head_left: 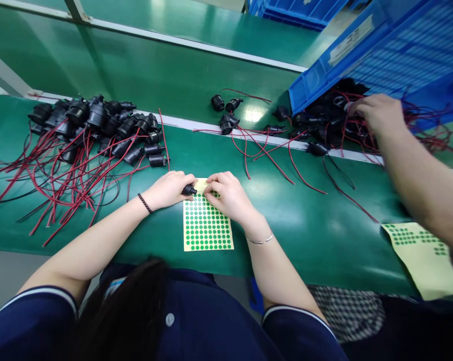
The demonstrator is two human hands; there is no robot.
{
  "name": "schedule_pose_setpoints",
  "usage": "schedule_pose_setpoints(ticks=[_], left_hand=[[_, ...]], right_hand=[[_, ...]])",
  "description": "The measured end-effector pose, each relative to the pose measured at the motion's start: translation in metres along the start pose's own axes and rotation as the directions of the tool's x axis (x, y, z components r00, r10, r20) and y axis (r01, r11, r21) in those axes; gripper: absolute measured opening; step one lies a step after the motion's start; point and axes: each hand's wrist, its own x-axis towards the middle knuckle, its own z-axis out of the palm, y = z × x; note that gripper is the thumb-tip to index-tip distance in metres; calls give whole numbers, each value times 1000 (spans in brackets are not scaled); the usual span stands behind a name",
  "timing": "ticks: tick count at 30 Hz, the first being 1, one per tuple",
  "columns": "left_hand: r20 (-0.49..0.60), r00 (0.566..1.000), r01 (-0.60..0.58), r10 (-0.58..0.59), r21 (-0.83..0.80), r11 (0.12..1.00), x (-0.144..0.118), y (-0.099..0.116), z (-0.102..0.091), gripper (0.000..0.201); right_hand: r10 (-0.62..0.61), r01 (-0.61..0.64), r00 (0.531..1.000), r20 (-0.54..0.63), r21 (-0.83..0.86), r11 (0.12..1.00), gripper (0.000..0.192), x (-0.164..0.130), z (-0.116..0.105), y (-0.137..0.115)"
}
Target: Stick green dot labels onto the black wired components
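Black connector [189, 190], small and round-ended, is sitting clamped in the fingertips of your left hand [169, 189], just at the top left corner of the yellow sticker sheet [207, 225]. Your right hand [228, 193] is resting on the top edge of that same sheet, its fingers pinched together on the paper right beside the connector; whether a green dot is between them is too small to tell. Both your wrists are wearing thin bracelets. The sheet is lying flat on the green bench mat [309, 225], covered in rows of green dot stickers.

Left of the sheet, a pile of black connectors with red and black wires [91, 130] is spreading across the mat. Beyond the sheet, a few loose connectors [228, 120] are lying near the white strip. Far right of the sheet, another person's hand [379, 113] is reaching into connectors spilling from a tilted blue crate [361, 45], with a second, partly used sticker sheet [424, 255] lying near that person's arm.
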Motion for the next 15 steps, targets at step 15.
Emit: schedule_pose_setpoints(ticks=[15], left_hand=[[-582, 792, -306, -185, -641, 704, -3, -1, 0, 35]], right_hand=[[341, -197, 939, 50, 890, 411, 20, 62, -32, -45]])
